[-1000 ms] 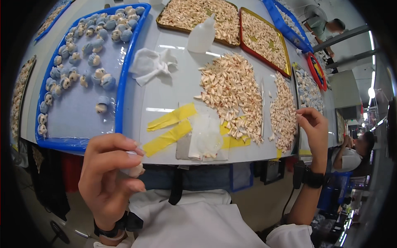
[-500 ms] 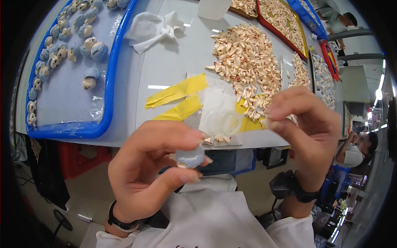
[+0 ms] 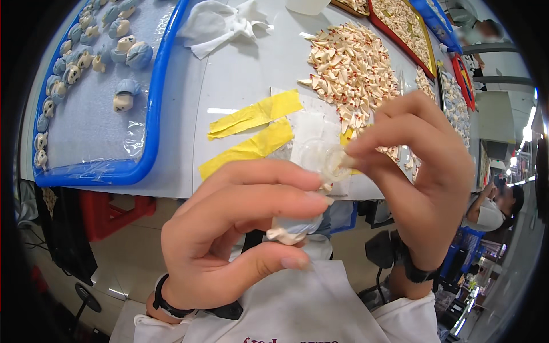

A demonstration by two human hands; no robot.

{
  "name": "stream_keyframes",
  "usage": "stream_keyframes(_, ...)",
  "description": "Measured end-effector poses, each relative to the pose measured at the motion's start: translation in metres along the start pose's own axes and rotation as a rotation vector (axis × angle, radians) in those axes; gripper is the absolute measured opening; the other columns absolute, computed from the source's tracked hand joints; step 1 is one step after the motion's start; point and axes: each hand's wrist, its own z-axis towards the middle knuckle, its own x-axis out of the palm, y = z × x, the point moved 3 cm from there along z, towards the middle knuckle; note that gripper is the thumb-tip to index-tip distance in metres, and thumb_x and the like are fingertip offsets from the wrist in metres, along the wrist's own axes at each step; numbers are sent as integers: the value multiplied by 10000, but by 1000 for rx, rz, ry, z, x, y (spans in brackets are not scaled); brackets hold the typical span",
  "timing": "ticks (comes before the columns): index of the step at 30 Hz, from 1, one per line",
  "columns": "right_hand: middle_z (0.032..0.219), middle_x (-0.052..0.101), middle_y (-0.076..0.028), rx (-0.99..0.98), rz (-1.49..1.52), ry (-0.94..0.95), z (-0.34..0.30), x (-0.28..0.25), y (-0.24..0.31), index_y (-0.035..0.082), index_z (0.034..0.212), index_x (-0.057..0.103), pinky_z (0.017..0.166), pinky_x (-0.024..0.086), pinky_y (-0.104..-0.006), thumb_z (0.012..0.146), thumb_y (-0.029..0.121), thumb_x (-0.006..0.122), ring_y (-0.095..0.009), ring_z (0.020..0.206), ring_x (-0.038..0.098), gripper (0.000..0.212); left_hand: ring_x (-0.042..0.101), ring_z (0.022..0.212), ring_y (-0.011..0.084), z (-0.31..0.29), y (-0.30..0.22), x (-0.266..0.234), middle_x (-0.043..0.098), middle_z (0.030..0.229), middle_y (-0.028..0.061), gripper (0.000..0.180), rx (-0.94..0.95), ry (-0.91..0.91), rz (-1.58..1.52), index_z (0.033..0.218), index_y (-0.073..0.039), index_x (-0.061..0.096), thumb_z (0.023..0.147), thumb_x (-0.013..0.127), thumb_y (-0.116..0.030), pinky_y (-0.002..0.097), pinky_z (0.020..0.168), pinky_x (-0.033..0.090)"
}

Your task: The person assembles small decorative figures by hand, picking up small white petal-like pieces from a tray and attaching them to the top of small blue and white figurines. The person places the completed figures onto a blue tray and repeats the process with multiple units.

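A small doll head [image 3: 291,227] in pale blue and cream is gripped between the thumb and fingers of my left hand [image 3: 229,228], just off the table's front edge. My fingers cover much of its upper side. My right hand [image 3: 414,148] is pinched at the rim of a small clear round dish [image 3: 317,157]; whatever sits between its fingertips is too small and covered to make out. The dish rests on a white paper sheet [image 3: 311,126]. Beyond it spreads a heap of small cream pieces with red tips [image 3: 354,71].
A blue-rimmed tray [image 3: 150,128] on the left holds several blue-and-cream doll heads [image 3: 123,94]. Yellow tape strips [image 3: 251,146] and a white cloth [image 3: 220,26] lie on the table. Trays of cream pieces [image 3: 403,28] stand far right. Another person [image 3: 494,208] sits at the right.
My left hand has moved right with the doll head, turning it. The right hand has shifted left, from the heap's near edge to the clear dish. The view has tilted slightly.
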Motion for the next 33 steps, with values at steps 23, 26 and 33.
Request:
stream_keyframes(23, 739, 518, -61, -26, 418, -23, -42, 20, 7, 101, 714, 532, 533, 346, -247, 568, 80, 797, -126, 621, 470, 303, 596, 789, 199, 1, -18, 21, 569, 900, 192, 266, 173, -89, 345, 890, 25, 620, 639, 708, 34, 245, 727, 480)
stream_keyframes(26, 743, 511, -70, -48, 361, -32, -33, 9, 7, 81, 743, 545, 547, 348, -232, 622, 39, 738, -123, 637, 469, 232, 596, 801, 206, 2, -20, 17, 548, 921, 172, 272, 212, -61, 417, 898, 15, 604, 656, 726, 0, 249, 686, 493)
stream_keyframes(33, 943, 568, -60, 104, -93, 43, 13, -26, -58, 9, 964, 584, 785, 416, -256, 687, -80, 561, -144, 904, 535, 293, 585, 796, 213, -6, -6, -4, 411, 1037, 133, 413, 89, -241, 264, 1014, -26, 455, 704, 724, -76, 261, 622, 499)
